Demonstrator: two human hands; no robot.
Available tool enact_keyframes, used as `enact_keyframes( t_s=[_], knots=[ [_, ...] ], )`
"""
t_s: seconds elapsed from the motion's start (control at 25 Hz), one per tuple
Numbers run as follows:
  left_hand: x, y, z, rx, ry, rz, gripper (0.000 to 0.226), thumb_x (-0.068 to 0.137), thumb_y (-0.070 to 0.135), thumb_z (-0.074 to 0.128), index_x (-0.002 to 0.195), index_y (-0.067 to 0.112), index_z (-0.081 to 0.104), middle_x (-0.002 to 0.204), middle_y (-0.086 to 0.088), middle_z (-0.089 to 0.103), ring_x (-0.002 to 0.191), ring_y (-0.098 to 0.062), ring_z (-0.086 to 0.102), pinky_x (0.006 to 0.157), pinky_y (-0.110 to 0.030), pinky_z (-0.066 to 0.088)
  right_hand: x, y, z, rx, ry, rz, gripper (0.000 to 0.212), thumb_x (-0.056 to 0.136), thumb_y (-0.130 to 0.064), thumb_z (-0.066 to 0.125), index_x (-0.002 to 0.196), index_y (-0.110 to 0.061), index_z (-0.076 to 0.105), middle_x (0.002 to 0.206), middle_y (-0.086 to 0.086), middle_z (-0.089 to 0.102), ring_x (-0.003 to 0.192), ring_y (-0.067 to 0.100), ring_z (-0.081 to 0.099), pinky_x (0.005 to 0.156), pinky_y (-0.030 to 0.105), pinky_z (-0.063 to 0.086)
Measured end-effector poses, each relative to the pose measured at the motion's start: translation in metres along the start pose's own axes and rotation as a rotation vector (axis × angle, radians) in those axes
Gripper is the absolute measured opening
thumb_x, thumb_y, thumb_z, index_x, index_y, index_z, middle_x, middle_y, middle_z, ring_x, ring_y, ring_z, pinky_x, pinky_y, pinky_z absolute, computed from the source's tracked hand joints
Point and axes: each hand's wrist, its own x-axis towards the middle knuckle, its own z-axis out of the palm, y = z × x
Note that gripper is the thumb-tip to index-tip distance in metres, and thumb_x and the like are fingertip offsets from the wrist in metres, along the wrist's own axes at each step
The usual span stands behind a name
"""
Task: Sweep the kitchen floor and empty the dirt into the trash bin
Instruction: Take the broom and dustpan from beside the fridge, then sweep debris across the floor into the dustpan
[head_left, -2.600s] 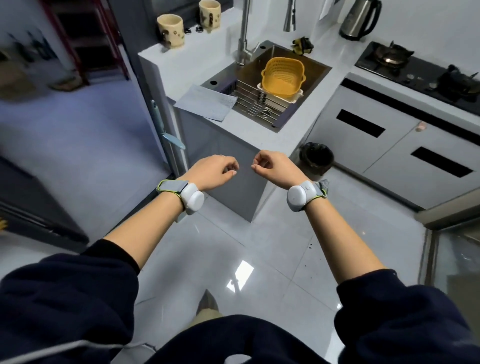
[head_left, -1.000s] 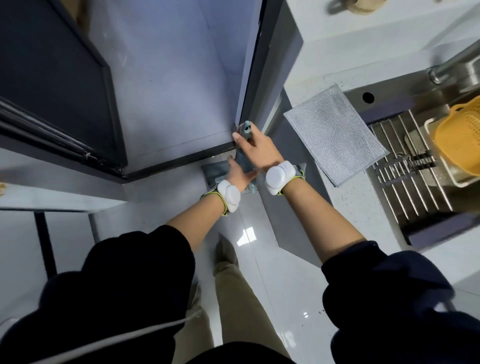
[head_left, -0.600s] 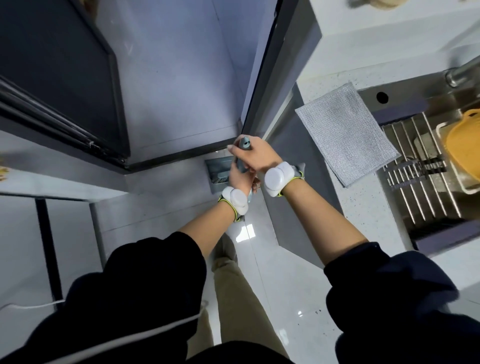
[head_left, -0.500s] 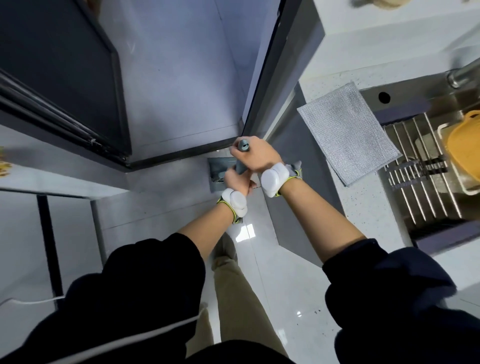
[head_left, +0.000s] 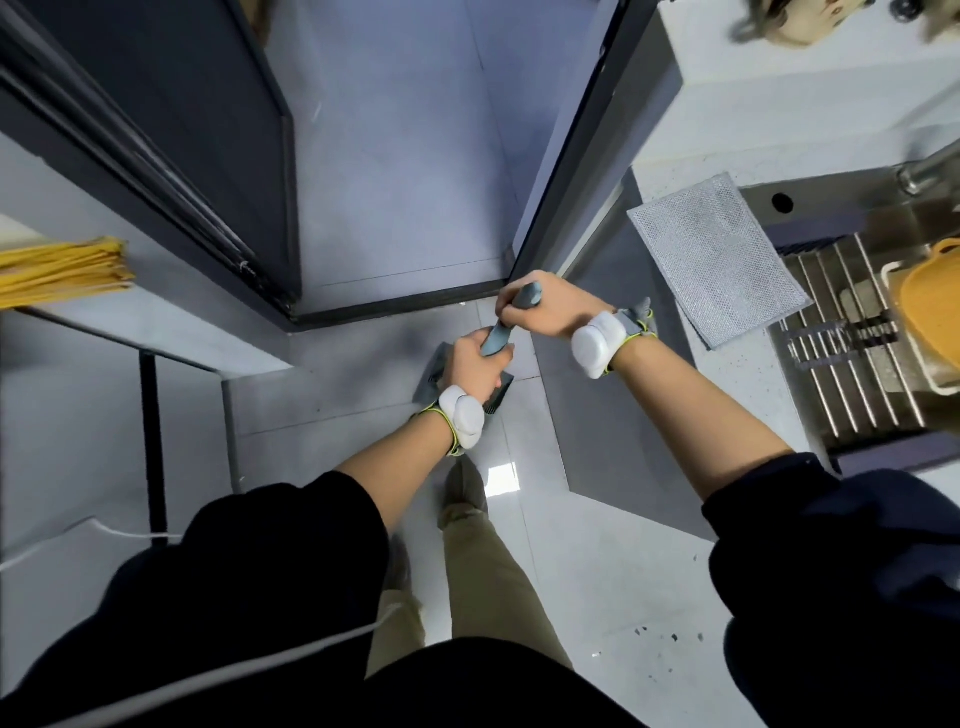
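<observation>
A grey upright handle (head_left: 496, 335) stands in the floor corner between the doorway and the counter's end. My right hand (head_left: 553, 312) grips its top end. My left hand (head_left: 470, 364) grips it lower down. Under my left hand lies a grey dustpan (head_left: 500, 396) with a toothed edge, mostly hidden by hand and wrist. I cannot tell whether the two hands hold one handle or two, and no brush head shows. Dark dirt specks (head_left: 670, 636) lie on the white tiles at the lower right. No trash bin is in view.
The white counter (head_left: 727, 104) runs along the right, with a grey mesh cloth (head_left: 717, 260) and a sink (head_left: 852, 364) holding a yellow colander (head_left: 932, 312). A dark door frame (head_left: 561, 171) and threshold (head_left: 405, 301) lie ahead. My shoe (head_left: 465, 486) stands below the hands. A yellow stack (head_left: 62, 270) sits on a left shelf.
I have turned from the sink to the doorway corner, and both empty hands have taken hold of the grey handle. In the last half second the hands barely move.
</observation>
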Motion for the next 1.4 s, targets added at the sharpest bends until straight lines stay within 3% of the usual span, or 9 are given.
enact_keyframes(
  t_s=[0.28,0.56,0.68,0.84,0.92,1.0,1.16,1.28,1.4],
  knots=[
    [-0.052,-0.075,-0.063,-0.011,0.077,-0.012,0.017,0.087,0.012,0.061,0.103,0.015,0.067,0.063,-0.004,0.053,0.043,-0.016,0.04,0.039,-0.018,0.035,-0.026,-0.005,-0.045,0.206,0.075,0.212,0.017,0.086,-0.013,0.052,0.072,-0.009,0.061,0.068,0.007,0.056,0.052,0.016,0.045,0.041,0.013,0.038],
    [-0.081,-0.1,-0.128,-0.04,0.213,-0.023,0.015,0.086,0.016,0.063,0.099,0.021,0.067,0.062,-0.002,0.055,0.041,-0.014,0.043,0.035,-0.017,0.034,-0.024,-0.04,0.016,0.229,-0.178,0.183,0.027,0.089,0.011,0.043,0.087,-0.015,0.052,0.065,-0.002,0.063,0.055,-0.002,0.065,0.056,0.02,0.042],
    [-0.088,-0.108,-0.158,-0.052,0.278,-0.04,0.011,0.086,0.016,0.062,0.095,0.02,0.066,0.057,-0.006,0.054,0.035,-0.013,0.043,0.033,-0.015,0.034,-0.014,-0.054,0.039,0.329,-0.188,0.244,0.022,0.085,0.0,0.063,0.085,-0.022,0.06,0.075,-0.004,0.069,0.072,0.011,0.066,0.067,0.026,0.051],
    [-0.098,-0.125,-0.184,-0.097,0.329,-0.085,0.007,0.085,0.017,0.061,0.091,0.019,0.065,0.058,-0.008,0.052,0.041,-0.02,0.043,0.04,-0.018,0.035,-0.011,-0.072,0.062,0.602,-0.248,0.531,0.036,0.101,-0.024,0.036,0.083,-0.005,0.06,0.074,0.006,0.071,0.062,0.017,0.073,0.061,0.029,0.059],
    [-0.103,-0.138,-0.194,-0.104,0.366,-0.112,0.007,0.085,0.018,0.061,0.09,0.018,0.066,0.056,-0.006,0.053,0.042,-0.021,0.045,0.044,-0.02,0.036,-0.008,-0.086,0.078,0.448,-0.392,0.626,0.042,0.097,-0.041,0.043,0.079,-0.008,0.062,0.083,0.011,0.071,0.06,0.018,0.073,0.061,0.028,0.058],
    [-0.105,-0.148,-0.203,-0.014,0.417,-0.146,0.012,0.08,0.027,0.06,0.089,0.02,0.067,0.059,-0.006,0.059,0.047,-0.025,0.052,0.051,-0.025,0.044,-0.003,-0.105,0.099,0.281,-0.52,0.656,0.018,0.095,-0.021,0.054,0.098,-0.004,0.058,0.097,0.018,0.064,0.054,0.016,0.072,0.057,0.024,0.059],
    [-0.108,-0.152,-0.208,0.266,0.529,-0.225,0.027,0.074,0.039,0.055,0.088,0.018,0.065,0.076,-0.012,0.067,0.072,-0.035,0.062,0.067,-0.036,0.056,0.004,-0.122,0.121,0.026,-0.502,0.625,0.024,0.099,-0.006,0.042,0.123,-0.009,0.046,0.087,0.016,0.055,0.03,0.013,0.058,0.034,0.019,0.049],
    [-0.112,-0.153,-0.213,0.349,0.539,-0.259,0.025,0.078,0.038,0.058,0.087,0.016,0.063,0.084,-0.013,0.069,0.08,-0.036,0.062,0.069,-0.035,0.054,0.015,-0.121,0.122,-0.469,-0.463,0.398,0.011,0.098,-0.018,0.039,0.103,-0.013,0.048,0.07,0.003,0.048,0.044,0.013,0.042,0.04,0.018,0.031],
    [-0.115,-0.16,-0.222,0.355,0.53,-0.308,0.024,0.081,0.034,0.06,0.091,0.012,0.062,0.091,-0.014,0.069,0.085,-0.036,0.063,0.069,-0.033,0.05,0.034,-0.11,0.135,-0.753,-0.417,0.201,0.014,0.094,-0.019,0.045,0.089,-0.009,0.054,0.086,0.009,0.058,0.06,0.02,0.045,0.053,0.024,0.035]
  ],
)
